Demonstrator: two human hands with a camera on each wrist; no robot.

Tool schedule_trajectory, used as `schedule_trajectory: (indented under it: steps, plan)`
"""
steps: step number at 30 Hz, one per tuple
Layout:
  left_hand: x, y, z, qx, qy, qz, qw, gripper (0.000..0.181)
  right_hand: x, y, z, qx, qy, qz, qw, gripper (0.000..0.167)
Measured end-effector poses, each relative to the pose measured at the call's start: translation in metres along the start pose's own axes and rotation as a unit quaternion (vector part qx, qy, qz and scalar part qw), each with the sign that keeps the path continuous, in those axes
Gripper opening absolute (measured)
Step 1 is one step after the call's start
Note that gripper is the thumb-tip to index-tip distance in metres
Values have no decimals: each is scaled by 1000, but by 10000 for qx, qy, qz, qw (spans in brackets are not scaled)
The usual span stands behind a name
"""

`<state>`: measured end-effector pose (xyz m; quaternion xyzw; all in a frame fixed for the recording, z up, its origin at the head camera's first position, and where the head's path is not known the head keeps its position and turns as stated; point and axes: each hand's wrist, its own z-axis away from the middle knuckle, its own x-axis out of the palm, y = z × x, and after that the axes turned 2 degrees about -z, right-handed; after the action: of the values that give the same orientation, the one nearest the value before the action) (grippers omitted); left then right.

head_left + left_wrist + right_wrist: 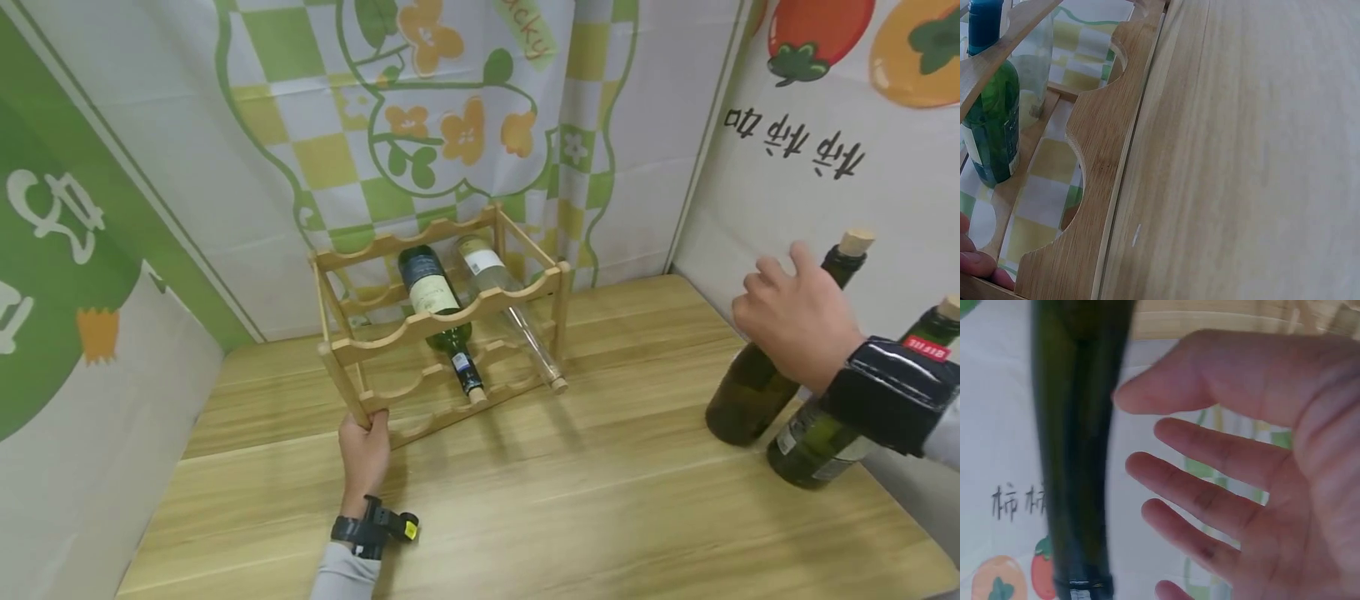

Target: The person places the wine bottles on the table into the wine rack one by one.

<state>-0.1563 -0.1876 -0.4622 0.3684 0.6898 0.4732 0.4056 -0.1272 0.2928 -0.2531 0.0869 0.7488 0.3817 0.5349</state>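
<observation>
Right grip (798, 317) spread beside the upright dark bottle (746, 396)

Our right grip is loosely spread and has hold of nothing: thumb and fingers reach toward the dark bottle without wrapping it. Whether our thumb tip touches the glass, we cannot tell. The bottle stands on the table (570, 483) at our right, cork up, its long axis upright and crossing the line of our fingers. It lies just beside the fingertips, so our right hand is clearly the nearer one. A second corked bottle (806, 450) stands close by it.

Well off to the left, our left grip (365, 450) is closed around a lower corner of the wooden rack (408, 329), where a labelled green bottle (432, 292) and a clear bottle (482, 260) lie with corked necks toward us.
</observation>
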Motion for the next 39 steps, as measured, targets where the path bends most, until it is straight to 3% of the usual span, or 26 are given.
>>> schedule_trajectory:
  steps: [4,11,20,24,27,32,35,39]
  plan:
    - [2,-4,-2,-112,-5,-5,9999,35,8,8,3,115,-291,344,9989,27]
    - [4,-32,-13,-45,111,-135,9998,35,21,21,2,250,-734,735,9943,23]
    - [3,-34,-15,92,143,-117,9998,36,30,29,-2,165,-1172,721,9903,29]
    - [3,-34,-15,99,195,-98,9997,37,35,30,-5,-37,-1072,789,9911,30]
    - [4,-30,-13,69,231,-67,9997,38,43,34,-5,-362,-718,945,9923,32]
    - [3,-12,-6,56,177,48,9998,38,56,45,-4,-908,-234,1098,9895,38]
    - [2,-2,-1,62,148,76,9998,38,58,48,-4,-1053,-207,1058,9886,40]
    - [2,0,0,107,179,15,9998,38,55,46,-7,-1026,-348,1087,9882,40]
